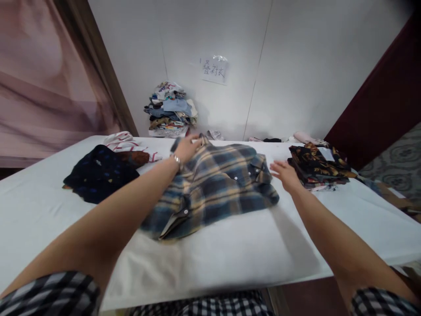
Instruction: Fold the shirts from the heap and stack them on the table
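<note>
A blue, tan and grey plaid shirt (220,175) lies bunched in the middle of the table, with small white buttons showing on its cuffs. My left hand (187,148), a silver watch on its wrist, is at the far edge of the shirt by the collar. Its fingers are closed on the fabric there, slightly blurred. Just right of the shirt, my right hand (285,173) hovers with fingers stretched out and nothing in them, between the shirt and a stack of folded clothes (317,164).
On the white-covered table (230,250), a dark navy garment (100,173) lies at left, near a white-and-red cloth (120,140). A tall clothes pile (173,107) stands at the back against the wall. A paper sign (213,70) hangs above. Pink curtain (49,83) borders the left.
</note>
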`<state>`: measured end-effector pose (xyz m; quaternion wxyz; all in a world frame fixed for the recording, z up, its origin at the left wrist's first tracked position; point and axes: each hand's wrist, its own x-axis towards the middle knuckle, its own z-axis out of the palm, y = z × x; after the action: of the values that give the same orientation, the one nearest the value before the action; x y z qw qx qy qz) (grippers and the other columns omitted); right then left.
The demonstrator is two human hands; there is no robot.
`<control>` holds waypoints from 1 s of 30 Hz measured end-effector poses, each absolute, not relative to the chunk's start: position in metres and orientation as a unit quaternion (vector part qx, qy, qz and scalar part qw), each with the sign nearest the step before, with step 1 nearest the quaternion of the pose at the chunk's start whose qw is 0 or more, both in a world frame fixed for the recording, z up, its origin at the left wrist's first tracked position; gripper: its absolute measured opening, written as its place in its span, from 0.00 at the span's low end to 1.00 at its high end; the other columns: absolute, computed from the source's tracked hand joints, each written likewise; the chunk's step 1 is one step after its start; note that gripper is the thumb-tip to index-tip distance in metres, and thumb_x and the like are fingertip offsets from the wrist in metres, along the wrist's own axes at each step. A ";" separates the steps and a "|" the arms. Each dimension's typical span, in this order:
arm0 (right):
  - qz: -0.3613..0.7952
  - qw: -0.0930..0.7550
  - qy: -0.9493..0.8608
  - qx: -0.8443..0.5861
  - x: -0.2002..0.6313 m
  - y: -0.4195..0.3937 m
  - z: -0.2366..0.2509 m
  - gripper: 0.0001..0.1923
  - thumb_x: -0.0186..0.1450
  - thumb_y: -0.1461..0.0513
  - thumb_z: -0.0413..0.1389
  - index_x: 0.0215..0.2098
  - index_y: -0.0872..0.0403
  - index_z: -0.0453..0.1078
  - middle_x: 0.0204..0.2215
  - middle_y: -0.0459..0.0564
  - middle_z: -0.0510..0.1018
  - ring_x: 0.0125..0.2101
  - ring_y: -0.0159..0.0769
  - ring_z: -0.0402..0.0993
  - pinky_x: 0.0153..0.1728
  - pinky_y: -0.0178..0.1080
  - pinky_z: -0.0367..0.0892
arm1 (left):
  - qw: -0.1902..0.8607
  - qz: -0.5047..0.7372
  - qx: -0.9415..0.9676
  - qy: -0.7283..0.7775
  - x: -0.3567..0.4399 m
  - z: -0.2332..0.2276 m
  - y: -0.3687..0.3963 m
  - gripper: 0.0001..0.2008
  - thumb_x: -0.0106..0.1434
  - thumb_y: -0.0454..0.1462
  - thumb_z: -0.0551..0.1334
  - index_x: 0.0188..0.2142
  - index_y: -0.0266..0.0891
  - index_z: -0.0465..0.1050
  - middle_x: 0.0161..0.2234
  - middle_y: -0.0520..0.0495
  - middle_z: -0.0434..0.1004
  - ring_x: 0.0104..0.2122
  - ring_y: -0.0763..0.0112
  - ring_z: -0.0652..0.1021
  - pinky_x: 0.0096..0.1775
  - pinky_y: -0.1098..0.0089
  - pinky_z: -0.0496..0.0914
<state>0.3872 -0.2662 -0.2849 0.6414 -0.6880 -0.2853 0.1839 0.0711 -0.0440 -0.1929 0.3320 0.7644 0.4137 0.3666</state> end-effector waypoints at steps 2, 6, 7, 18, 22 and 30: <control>0.194 0.578 -0.328 -0.722 0.382 -0.295 -0.317 0.15 0.54 0.55 0.62 0.36 0.55 0.73 0.35 0.54 0.81 0.37 0.41 0.77 0.41 0.46 0.72 | 0.282 0.281 0.847 0.352 0.046 -0.238 -0.075 0.14 0.62 0.41 0.59 0.45 0.39 0.75 0.50 0.45 0.79 0.51 0.61 0.77 0.56 0.62 0.69; 0.127 0.465 -0.454 -0.749 0.373 -0.332 -0.360 0.15 0.56 0.54 0.59 0.40 0.50 0.77 0.42 0.52 0.82 0.45 0.46 0.77 0.50 0.50 0.69 | 0.192 0.142 0.919 0.314 -0.008 -0.305 -0.123 0.17 0.62 0.44 0.58 0.46 0.40 0.77 0.57 0.42 0.74 0.57 0.56 0.73 0.59 0.58 0.65; 0.107 0.437 -0.492 -0.745 0.368 -0.334 -0.365 0.16 0.58 0.54 0.58 0.42 0.49 0.77 0.45 0.52 0.81 0.48 0.46 0.76 0.53 0.51 0.68 | 0.164 0.114 0.921 0.334 -0.017 -0.313 -0.130 0.19 0.63 0.44 0.58 0.49 0.39 0.76 0.59 0.40 0.72 0.58 0.54 0.72 0.59 0.57 0.65; 0.058 0.175 -0.600 -0.778 0.294 -0.283 -0.356 0.20 0.63 0.63 0.56 0.53 0.53 0.73 0.48 0.58 0.78 0.50 0.49 0.72 0.50 0.48 0.66 | 0.010 0.021 0.890 0.456 -0.015 -0.324 -0.156 0.18 0.64 0.41 0.58 0.51 0.36 0.72 0.54 0.36 0.74 0.53 0.51 0.74 0.50 0.58 0.69; 0.020 0.248 -0.617 -0.747 0.299 -0.292 -0.359 0.12 0.63 0.65 0.51 0.36 0.52 0.77 0.36 0.53 0.79 0.43 0.44 0.73 0.46 0.44 0.67 | 0.012 0.025 0.882 0.470 -0.013 -0.322 -0.148 0.13 0.64 0.40 0.58 0.44 0.36 0.75 0.46 0.35 0.78 0.48 0.51 0.76 0.48 0.56 0.69; -0.004 0.444 -0.589 -0.675 0.306 -0.365 -0.376 0.11 0.64 0.57 0.53 0.36 0.48 0.77 0.41 0.53 0.81 0.45 0.46 0.75 0.51 0.52 0.69 | 0.175 0.255 0.865 0.396 -0.042 -0.279 -0.210 0.07 0.62 0.43 0.56 0.33 0.43 0.68 0.28 0.51 0.74 0.29 0.66 0.75 0.35 0.67 0.69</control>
<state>0.3057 -0.3647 -0.3759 0.4444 -0.6751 -0.5889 -0.0041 -0.0417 -0.2099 -0.2789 0.1749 0.8648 0.3958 0.2546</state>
